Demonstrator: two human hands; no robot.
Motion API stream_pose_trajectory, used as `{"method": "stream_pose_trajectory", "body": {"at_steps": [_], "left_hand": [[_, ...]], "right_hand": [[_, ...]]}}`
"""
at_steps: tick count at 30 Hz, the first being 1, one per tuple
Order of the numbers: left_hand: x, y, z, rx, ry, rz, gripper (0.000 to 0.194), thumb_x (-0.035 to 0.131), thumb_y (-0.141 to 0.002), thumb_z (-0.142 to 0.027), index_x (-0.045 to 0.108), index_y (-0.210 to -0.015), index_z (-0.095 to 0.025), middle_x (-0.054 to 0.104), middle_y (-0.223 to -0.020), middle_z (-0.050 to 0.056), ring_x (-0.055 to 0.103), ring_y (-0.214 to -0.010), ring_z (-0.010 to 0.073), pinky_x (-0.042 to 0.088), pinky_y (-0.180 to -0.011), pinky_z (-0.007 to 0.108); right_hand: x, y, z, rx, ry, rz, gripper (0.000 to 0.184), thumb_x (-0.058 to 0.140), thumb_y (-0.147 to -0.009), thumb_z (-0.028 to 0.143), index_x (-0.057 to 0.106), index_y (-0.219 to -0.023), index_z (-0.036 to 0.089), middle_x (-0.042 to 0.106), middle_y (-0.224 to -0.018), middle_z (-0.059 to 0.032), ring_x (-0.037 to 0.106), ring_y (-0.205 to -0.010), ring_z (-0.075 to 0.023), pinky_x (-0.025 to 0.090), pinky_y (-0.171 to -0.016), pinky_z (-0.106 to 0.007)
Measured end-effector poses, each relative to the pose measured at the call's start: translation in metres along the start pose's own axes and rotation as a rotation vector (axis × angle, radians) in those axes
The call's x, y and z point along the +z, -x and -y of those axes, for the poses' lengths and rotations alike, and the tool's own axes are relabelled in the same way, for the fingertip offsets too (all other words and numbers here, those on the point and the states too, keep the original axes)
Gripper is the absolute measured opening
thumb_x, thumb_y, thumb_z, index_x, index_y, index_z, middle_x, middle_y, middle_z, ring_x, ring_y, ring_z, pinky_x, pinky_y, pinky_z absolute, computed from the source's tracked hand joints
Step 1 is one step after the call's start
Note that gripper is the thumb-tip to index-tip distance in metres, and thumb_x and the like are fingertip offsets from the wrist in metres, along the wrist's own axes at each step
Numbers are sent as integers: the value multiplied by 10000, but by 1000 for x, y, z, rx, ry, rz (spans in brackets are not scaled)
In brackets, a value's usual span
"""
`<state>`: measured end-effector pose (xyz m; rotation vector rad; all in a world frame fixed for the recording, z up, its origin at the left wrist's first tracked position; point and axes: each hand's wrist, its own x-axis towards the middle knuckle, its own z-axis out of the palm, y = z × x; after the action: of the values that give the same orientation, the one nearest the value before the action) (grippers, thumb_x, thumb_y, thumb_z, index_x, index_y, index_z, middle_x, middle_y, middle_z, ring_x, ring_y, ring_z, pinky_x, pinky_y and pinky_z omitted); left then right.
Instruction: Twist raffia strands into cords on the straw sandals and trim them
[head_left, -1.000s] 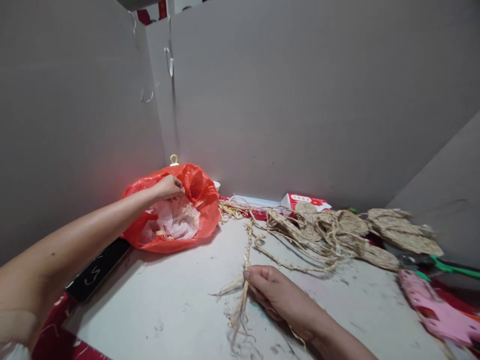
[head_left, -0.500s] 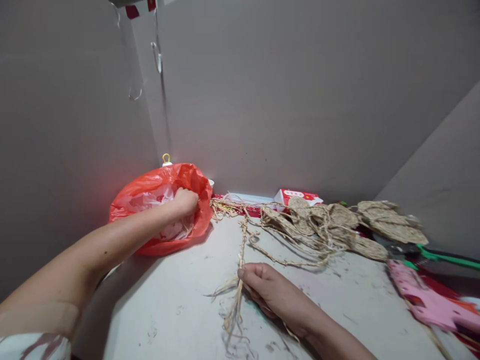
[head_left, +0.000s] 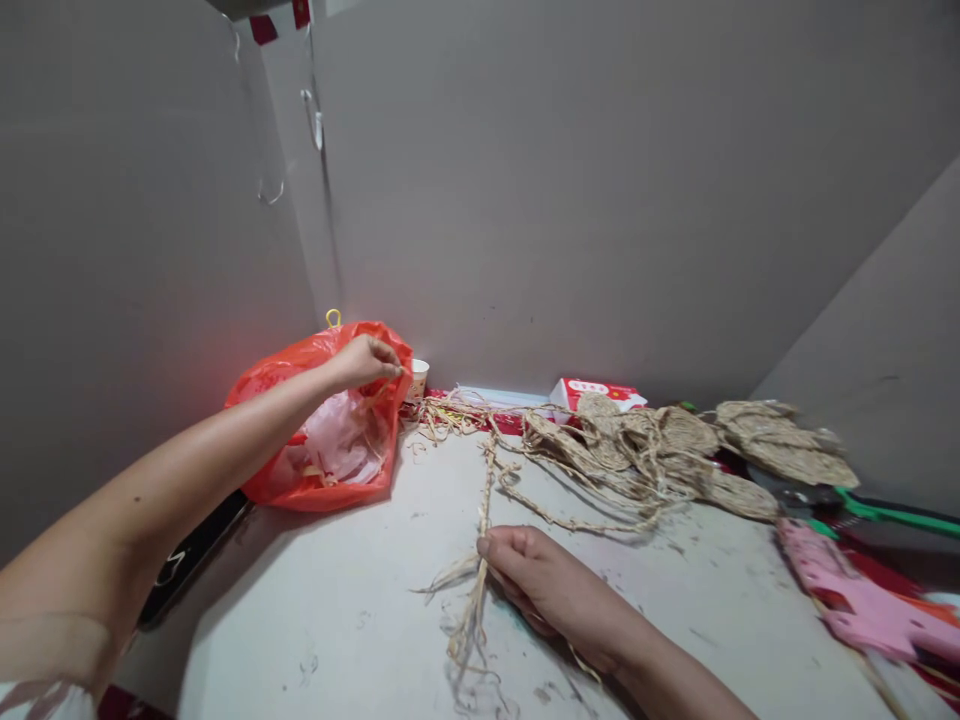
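The left hand (head_left: 367,362) has risen out of the glossy orange-red plastic bag (head_left: 324,497) and now appears to pinch its right rim between thumb and fingers, drawing that edge upward; the small white paper cup (head_left: 420,380) behind has come further into view. The right hand has not shifted, so the work looks steadied from one side only while the other is busy at the bag. That right hand (head_left: 544,585) keeps thumb and forefinger clamped on the thin straw-coloured fibre cord (head_left: 486,495) — knobbly and twisted above the grip, splayed into dry, wispy strands below — over the pale, smudged tabletop (head_left: 345,590). Inside the thin, crinkled bag lies a crumpled whitish sheet (head_left: 341,435); beyond the cord, flat tan rope coils (head_left: 675,437) sit heaped — coarse, ridged and rounded.
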<state>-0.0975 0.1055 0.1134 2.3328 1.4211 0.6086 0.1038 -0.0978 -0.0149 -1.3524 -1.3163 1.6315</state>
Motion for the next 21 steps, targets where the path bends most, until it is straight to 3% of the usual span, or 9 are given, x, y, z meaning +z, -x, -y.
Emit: {"method": "stream_pose_trajectory", "body": {"at_steps": [5,10,14,18,21], "left_hand": [[-26,14,-11,-29,417,18,32,642,-714,-116,641,-745,-123,663,-665,23,577,-546,74,468,-564,210],[-20,24,-2,-131,592,109,88,660,-738,-138,605,-670,-128,622,-571,12,537,-461,67,401,-453,187],[-12,29,4,-189,534,104,163,641,-774,-165,589,-625,-123,560,-488,-7,487,-425,51,391,-453,183],[-11,31,12,-170,413,112,108,636,-765,-178,606,-677,-123,597,-534,9,467,-418,52,368,-443,187],[-9,32,15,-134,205,224,69,641,-740,-201,639,-726,-133,615,-570,15,529,-481,88,402,-496,209]], "right_hand": [[1,0,1,14,0,-9,391,486,-825,432,319,-550,208,246,-420,105,119,-354,-40,75,-353,-214],[2,2,2,13,7,0,406,465,-831,465,319,-550,210,240,-412,108,114,-354,-42,79,-350,-212],[2,2,1,9,16,-2,406,480,-828,453,320,-547,207,246,-418,105,119,-358,-41,82,-353,-212],[1,1,1,19,-6,5,405,505,-814,454,314,-555,208,244,-423,106,117,-364,-40,74,-360,-211],[1,1,1,33,-22,5,399,513,-807,461,319,-566,210,237,-427,109,114,-365,-42,68,-360,-213]]}}
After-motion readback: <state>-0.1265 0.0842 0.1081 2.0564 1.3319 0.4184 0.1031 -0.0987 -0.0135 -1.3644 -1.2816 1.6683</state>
